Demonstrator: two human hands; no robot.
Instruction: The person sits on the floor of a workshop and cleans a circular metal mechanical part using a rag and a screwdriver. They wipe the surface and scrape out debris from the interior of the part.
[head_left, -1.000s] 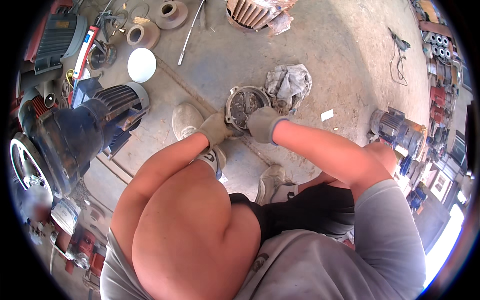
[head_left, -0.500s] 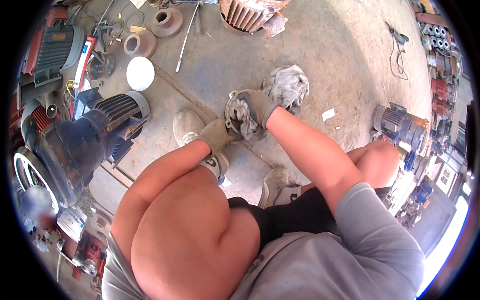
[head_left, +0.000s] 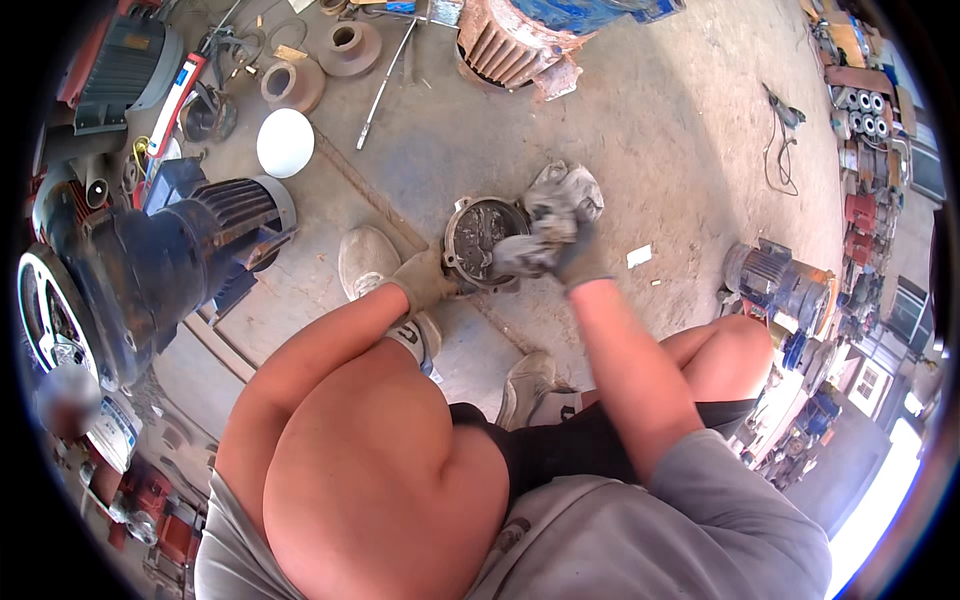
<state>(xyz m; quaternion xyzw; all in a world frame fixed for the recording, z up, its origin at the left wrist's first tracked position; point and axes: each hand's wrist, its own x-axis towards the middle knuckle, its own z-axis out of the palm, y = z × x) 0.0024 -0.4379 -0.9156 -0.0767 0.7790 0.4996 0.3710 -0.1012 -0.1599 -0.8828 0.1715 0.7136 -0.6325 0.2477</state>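
Note:
A round metal motor end cover (head_left: 486, 222) with small lugs on its rim lies on the concrete floor before my feet, its dark, greasy inside showing. My left hand (head_left: 427, 277), in a grey-brown work glove, is closed on the cover's near-left edge. In my gloved right hand (head_left: 584, 262) is a crumpled grey rag (head_left: 524, 256), bunched over the cover's right rim. The fingers on the rag are partly hidden and blurred. Just beyond lies a second pale grey, stained rag (head_left: 572, 186), seeming to touch the first one.
A dark blue gearmotor (head_left: 190, 250) lies to my left. Near it are a white disc (head_left: 285, 143), metal rings (head_left: 292, 85) and a long thin rod (head_left: 388, 82). A rusty finned motor (head_left: 510, 50) stands ahead. Another motor (head_left: 770, 272) and a corded clamp (head_left: 787, 110) are at right.
My right hand has pulled the rag rightward out of the cover, uncovering its dark inside. My left hand stays at the rim. The whole view has shifted slightly.

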